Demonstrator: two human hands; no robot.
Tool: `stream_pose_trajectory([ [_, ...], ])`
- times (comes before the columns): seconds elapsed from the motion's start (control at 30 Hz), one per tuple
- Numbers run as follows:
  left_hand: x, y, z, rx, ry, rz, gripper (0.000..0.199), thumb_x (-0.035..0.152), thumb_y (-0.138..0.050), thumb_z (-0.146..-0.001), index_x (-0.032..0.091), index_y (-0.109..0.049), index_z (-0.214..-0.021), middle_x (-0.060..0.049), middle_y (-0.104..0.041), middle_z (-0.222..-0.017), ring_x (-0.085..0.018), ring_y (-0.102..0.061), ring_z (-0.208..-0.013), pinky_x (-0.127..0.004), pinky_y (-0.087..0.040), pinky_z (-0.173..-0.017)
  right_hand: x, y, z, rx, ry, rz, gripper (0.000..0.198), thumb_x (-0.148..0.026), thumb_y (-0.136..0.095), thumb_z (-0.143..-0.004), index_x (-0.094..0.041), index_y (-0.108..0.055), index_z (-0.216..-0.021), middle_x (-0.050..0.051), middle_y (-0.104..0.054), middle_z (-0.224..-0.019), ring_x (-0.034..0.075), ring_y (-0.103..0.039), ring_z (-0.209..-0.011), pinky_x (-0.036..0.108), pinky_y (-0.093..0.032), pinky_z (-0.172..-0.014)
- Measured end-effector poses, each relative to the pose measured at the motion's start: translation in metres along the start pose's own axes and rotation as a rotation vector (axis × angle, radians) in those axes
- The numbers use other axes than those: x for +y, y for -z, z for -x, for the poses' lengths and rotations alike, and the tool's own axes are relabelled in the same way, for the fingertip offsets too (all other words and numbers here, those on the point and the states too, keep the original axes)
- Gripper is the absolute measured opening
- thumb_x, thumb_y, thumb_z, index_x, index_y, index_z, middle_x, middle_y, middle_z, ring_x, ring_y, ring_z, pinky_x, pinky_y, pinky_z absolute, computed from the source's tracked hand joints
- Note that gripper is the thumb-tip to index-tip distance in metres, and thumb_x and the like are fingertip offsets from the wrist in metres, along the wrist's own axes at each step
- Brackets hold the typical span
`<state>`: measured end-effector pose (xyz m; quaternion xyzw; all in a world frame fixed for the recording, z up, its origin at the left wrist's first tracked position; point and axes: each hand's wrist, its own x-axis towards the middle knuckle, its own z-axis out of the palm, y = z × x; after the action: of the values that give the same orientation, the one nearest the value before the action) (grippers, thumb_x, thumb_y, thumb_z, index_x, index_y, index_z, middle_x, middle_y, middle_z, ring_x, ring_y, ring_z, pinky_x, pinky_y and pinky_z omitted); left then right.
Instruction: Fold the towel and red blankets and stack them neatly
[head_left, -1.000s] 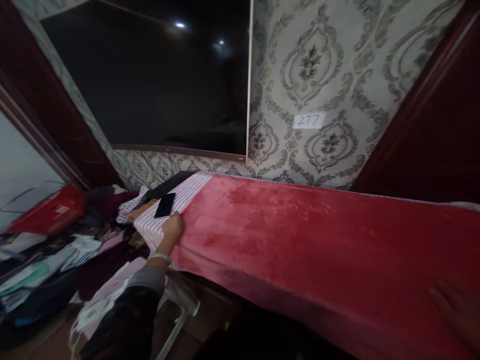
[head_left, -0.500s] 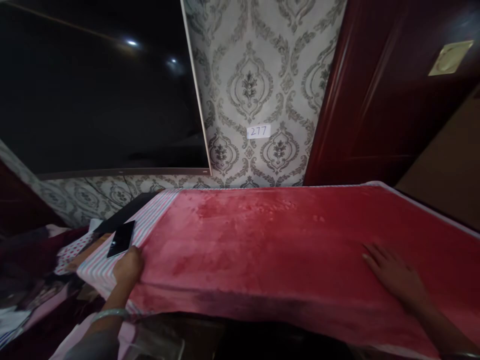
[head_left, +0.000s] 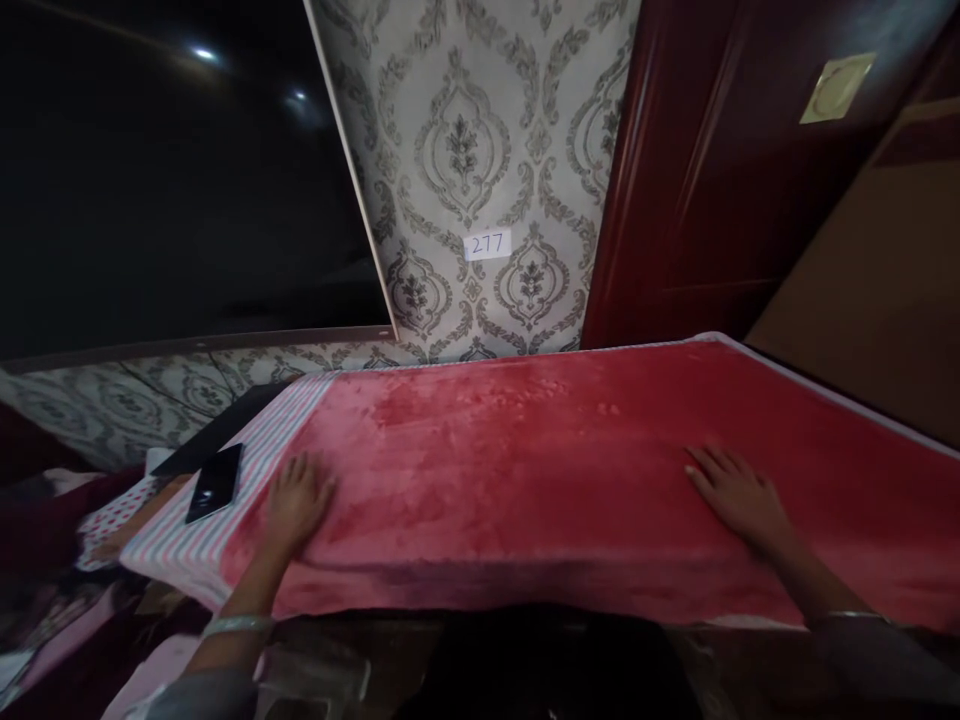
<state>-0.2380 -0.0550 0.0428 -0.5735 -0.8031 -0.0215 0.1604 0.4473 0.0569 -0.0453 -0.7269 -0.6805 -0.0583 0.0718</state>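
Note:
A red plush blanket (head_left: pixel 487 470) covers the top of a low surface and hangs over its front edge. At its left end a striped band in white, pink and blue-grey shows. My left hand (head_left: pixel 296 500) lies on the blanket near this striped end, fingers spread. Toward the right, my right hand (head_left: pixel 739 495) rests on the red plush with its fingers stretched out. Beside my left hand a black smartphone (head_left: pixel 216 484) lies on the striped band. Neither hand holds anything.
A large black television (head_left: pixel 187 190) hangs on the patterned wall, which carries a paper label (head_left: pixel 487 245) reading 277. A dark red door frame (head_left: pixel 690 170) with a wall switch plate (head_left: pixel 838 88) stands right. Heaped clothes (head_left: pixel 45 560) lie at the left.
My left hand has left the spot by the phone's lower edge and now lies flat on the red plush. My right hand stays flat on the blanket. The view has shifted to the right.

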Motion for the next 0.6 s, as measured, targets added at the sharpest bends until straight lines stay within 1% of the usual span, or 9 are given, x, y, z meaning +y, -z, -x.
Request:
stream_pose_trajectory([
  [0.07,0.016,-0.006,-0.007,-0.112,-0.035,0.044,0.064,0.042,-0.036,-0.096,0.016,-0.038,-0.155,-0.015,-0.033,-0.163,-0.033,-0.027,-0.151,-0.054,-0.026,-0.119,-0.002,0.003,0.0,-0.003,-0.014,0.008,0.064,-0.042,-0.02,-0.097,-0.021,-0.048,-0.15,0.011,-0.044,-0.156,0.032,-0.039,-0.142,0.056,-0.039,-0.109],
  [0.1,0.021,-0.009,-0.01,-0.169,-0.03,0.062,0.063,0.041,-0.035,-0.097,0.019,-0.036,-0.156,-0.013,-0.029,-0.165,-0.033,-0.025,-0.152,-0.057,-0.026,-0.119,-0.003,0.005,0.001,-0.005,-0.019,0.006,0.063,-0.042,-0.02,-0.098,-0.021,-0.048,-0.15,0.011,-0.044,-0.156,0.031,-0.039,-0.143,0.056,-0.038,-0.11],
  [0.17,0.026,-0.015,-0.014,-0.239,-0.006,0.085,0.062,0.041,-0.032,-0.099,0.022,-0.033,-0.158,-0.011,-0.024,-0.167,-0.034,-0.023,-0.153,-0.061,-0.027,-0.117,-0.007,0.009,0.001,-0.013,-0.024,0.003,0.062,-0.041,-0.021,-0.099,-0.021,-0.046,-0.152,0.011,-0.043,-0.157,0.031,-0.038,-0.143,0.055,-0.037,-0.112],
  [0.2,0.026,-0.017,-0.015,-0.249,0.003,0.09,0.062,0.04,-0.03,-0.099,0.022,-0.031,-0.158,-0.012,-0.022,-0.168,-0.034,-0.022,-0.153,-0.062,-0.027,-0.117,-0.009,0.012,0.001,-0.017,-0.028,0.005,0.061,-0.041,-0.021,-0.099,-0.02,-0.044,-0.153,0.011,-0.042,-0.158,0.031,-0.037,-0.144,0.054,-0.036,-0.113],
  [0.27,0.024,-0.021,-0.017,-0.241,-0.003,0.099,0.062,0.039,-0.027,-0.1,0.02,-0.028,-0.159,-0.012,-0.019,-0.168,-0.034,-0.02,-0.154,-0.063,-0.026,-0.117,-0.013,0.017,0.001,-0.027,-0.043,0.016,0.061,-0.041,-0.021,-0.101,-0.019,-0.041,-0.154,0.01,-0.04,-0.159,0.03,-0.035,-0.145,0.053,-0.034,-0.114],
  [0.33,0.02,-0.024,-0.018,-0.237,-0.014,0.114,0.062,0.037,-0.027,-0.099,0.019,-0.029,-0.159,-0.012,-0.02,-0.168,-0.035,-0.02,-0.154,-0.063,-0.026,-0.117,-0.017,0.022,0.002,-0.046,-0.054,0.028,0.061,-0.041,-0.021,-0.102,-0.02,-0.04,-0.155,0.01,-0.039,-0.16,0.029,-0.034,-0.146,0.052,-0.032,-0.116],
  [0.47,0.01,-0.035,-0.023,-0.192,-0.028,0.153,0.062,0.036,-0.035,-0.095,0.022,-0.038,-0.155,-0.011,-0.03,-0.165,-0.036,-0.026,-0.152,-0.063,-0.031,-0.115,-0.019,0.029,0.003,-0.061,-0.055,0.033,0.058,-0.04,-0.024,-0.102,-0.023,-0.04,-0.155,0.008,-0.036,-0.161,0.028,-0.032,-0.147,0.05,-0.03,-0.117],
  [0.53,0.006,-0.041,-0.025,-0.154,-0.025,0.169,0.062,0.041,-0.042,-0.093,0.026,-0.044,-0.153,-0.01,-0.037,-0.162,-0.036,-0.029,-0.15,-0.062,-0.034,-0.114,-0.019,0.032,0.002,-0.075,-0.061,0.024,0.057,-0.04,-0.025,-0.103,-0.022,-0.04,-0.155,0.008,-0.035,-0.162,0.027,-0.031,-0.148,0.049,-0.029,-0.118],
  [0.6,0.007,-0.044,-0.027,-0.1,-0.014,0.185,0.062,0.046,-0.045,-0.091,0.029,-0.047,-0.15,-0.01,-0.042,-0.159,-0.035,-0.031,-0.15,-0.062,-0.034,-0.114,-0.021,0.035,0.0,-0.109,-0.086,-0.006,0.057,-0.04,-0.026,-0.103,-0.022,-0.039,-0.156,0.009,-0.034,-0.162,0.028,-0.03,-0.148,0.05,-0.028,-0.118],
])
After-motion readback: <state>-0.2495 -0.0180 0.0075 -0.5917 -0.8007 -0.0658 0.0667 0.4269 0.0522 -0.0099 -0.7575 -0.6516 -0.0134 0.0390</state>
